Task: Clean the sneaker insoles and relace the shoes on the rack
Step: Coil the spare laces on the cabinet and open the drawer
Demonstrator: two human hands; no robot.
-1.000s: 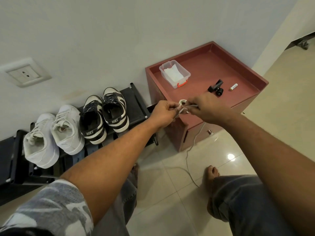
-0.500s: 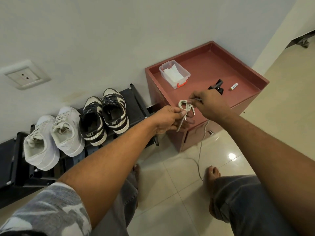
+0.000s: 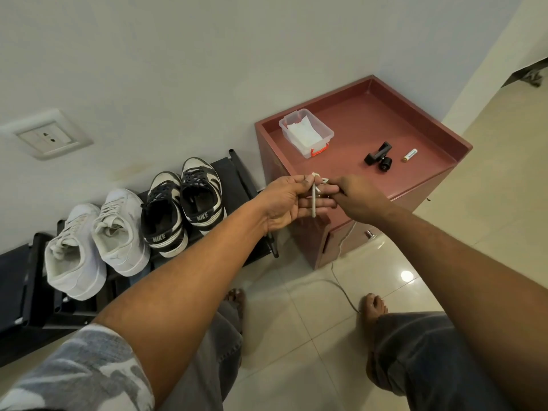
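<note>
- Head view, middle of the frame: pinches a white lace (image 3: 313, 203) with the left hand (image 3: 284, 203), thumb pressed on it at the top, fingers fairly straight and pointing right, lace looped round them, one end hanging down across them.
- Grips the same lace with the right hand (image 3: 358, 197), fingers curled, fingertips touching the left fingers.
- Just below the right hand: trails as a thin pale line down the front of the cabinet (image 3: 370, 123) to the tiled floor (image 3: 296, 336), ending beside a bare foot (image 3: 375, 304).
- Left of centre, on a black rack (image 3: 237, 179) against the wall: white sneakers (image 3: 98, 241) and, just to their right, black-and-white sneakers (image 3: 184, 203), heels toward the camera; dark laces in the black-and-white pair; lacing of the white pair hard to tell.
- Upper right of centre, on the red, raised-rim cabinet top: clear box (image 3: 308, 151) with white paper inside and an orange latch, black clamp (image 3: 378, 155), small battery (image 3: 410, 155) near the clamp, box well apart from both.
- Upper left of the frame: wall socket (image 3: 50, 137).
</note>
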